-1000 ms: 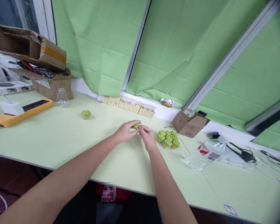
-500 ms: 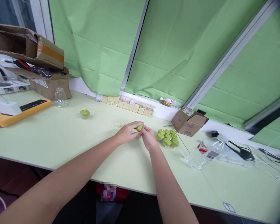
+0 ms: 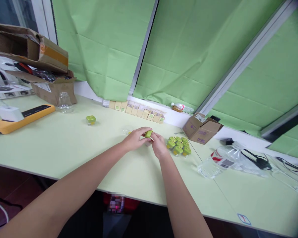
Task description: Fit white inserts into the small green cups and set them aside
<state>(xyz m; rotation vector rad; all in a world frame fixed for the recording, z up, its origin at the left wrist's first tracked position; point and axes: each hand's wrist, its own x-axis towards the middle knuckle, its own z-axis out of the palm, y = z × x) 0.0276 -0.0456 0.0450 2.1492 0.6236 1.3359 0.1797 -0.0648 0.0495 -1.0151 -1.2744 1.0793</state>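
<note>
Above the middle of the table, my left hand [image 3: 136, 138] and my right hand [image 3: 159, 144] come together on a small green lid [image 3: 148, 134]. My left fingers grip it from the left, while the right fingertips pinch at its right edge. Something clear shows just below the fingers, partly hidden. Behind my left hand lies a small clear container [image 3: 127, 130] with a bit of yellow in it. To the right of my right hand stands a cluster of several small green-lidded containers [image 3: 178, 145]. One more green-lidded container [image 3: 90, 120] sits apart on the left.
Small cardboard boxes [image 3: 139, 112] line the table's back edge. An open carton [image 3: 201, 128] and a large clear bottle [image 3: 220, 160] are at the right, near cables [image 3: 259, 162]. An orange power strip [image 3: 37, 115], a clear jar [image 3: 64, 103] and stacked cartons [image 3: 53, 91] occupy the left.
The green lid has turned slightly between my fingers and shows more of its top. Both hands stay in nearly the same place.
</note>
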